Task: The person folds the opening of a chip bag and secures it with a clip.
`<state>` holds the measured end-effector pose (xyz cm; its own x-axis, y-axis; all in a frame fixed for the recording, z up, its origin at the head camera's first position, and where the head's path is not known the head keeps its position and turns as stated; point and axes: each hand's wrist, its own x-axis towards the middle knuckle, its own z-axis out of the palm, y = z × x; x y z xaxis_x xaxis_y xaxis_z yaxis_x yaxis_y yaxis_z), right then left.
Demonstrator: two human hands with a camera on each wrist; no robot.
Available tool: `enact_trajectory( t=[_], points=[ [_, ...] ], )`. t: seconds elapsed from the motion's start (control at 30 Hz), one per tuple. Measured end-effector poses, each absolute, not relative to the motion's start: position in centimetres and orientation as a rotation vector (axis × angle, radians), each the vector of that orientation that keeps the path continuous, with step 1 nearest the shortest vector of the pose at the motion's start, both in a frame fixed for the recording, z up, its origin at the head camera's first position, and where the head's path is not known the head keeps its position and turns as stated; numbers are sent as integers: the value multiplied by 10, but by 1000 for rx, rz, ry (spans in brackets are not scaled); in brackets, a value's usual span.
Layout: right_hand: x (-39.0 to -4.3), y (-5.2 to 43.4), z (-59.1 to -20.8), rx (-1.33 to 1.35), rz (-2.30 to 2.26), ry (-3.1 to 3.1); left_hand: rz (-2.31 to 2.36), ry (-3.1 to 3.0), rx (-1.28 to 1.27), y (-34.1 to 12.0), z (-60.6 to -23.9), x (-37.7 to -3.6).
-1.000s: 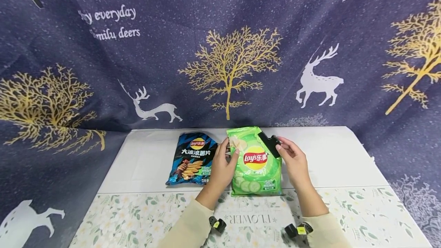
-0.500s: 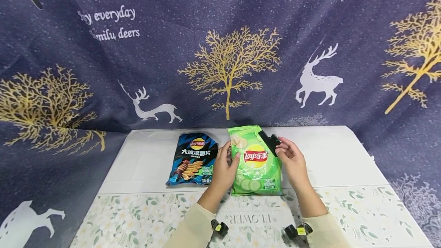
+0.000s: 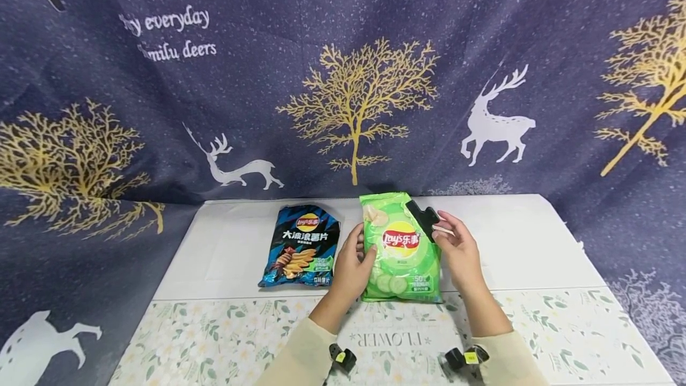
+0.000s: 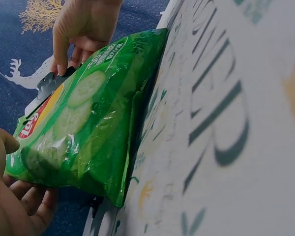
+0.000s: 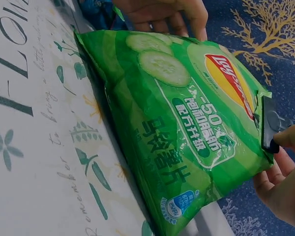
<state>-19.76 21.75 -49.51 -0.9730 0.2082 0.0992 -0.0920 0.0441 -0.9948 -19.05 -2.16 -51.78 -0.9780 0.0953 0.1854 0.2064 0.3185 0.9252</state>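
Note:
A green bag of Lay's potato chips (image 3: 402, 273) stands upright, leaning back slightly, its lower edge on the table. Across its upper right corner sits a black bag clip (image 3: 423, 219), set at a slant. My left hand (image 3: 351, 267) holds the bag's left side, thumb on the front and fingers behind. At the clip, my right hand (image 3: 458, 249) pinches its outer part between thumb and fingers; the right wrist view shows the clip (image 5: 269, 124) lying along the bag's edge. The left hand's fingers behind the bag are partly hidden in the head view.
A blue and black bag of Lay's chips (image 3: 300, 249) lies on the table left of my left hand. The table (image 3: 214, 338) has a white back part and a floral front part. A dark blue cloth with deer and trees (image 3: 343, 106) hangs behind it.
The green bag and both hands have shifted slightly to the right and a little up. The clip has gone along with the bag. The blue bag has stayed in place.

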Motion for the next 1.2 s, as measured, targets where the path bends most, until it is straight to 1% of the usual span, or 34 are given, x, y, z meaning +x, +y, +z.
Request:
enact_trajectory(
  t=[0.3, 0.57, 1.2],
  points=[
    [-198, 219, -495, -178, 2090, -2047, -1766, -2536, -324, -18, -520, -190],
    [-199, 221, -498, -199, 2087, -2050, -1731, -2605, -304, -18, -523, -191],
    [-203, 235, -506, -279, 2034, -2130, -1641, -2759, -389, -13, -527, -187]
  ],
)
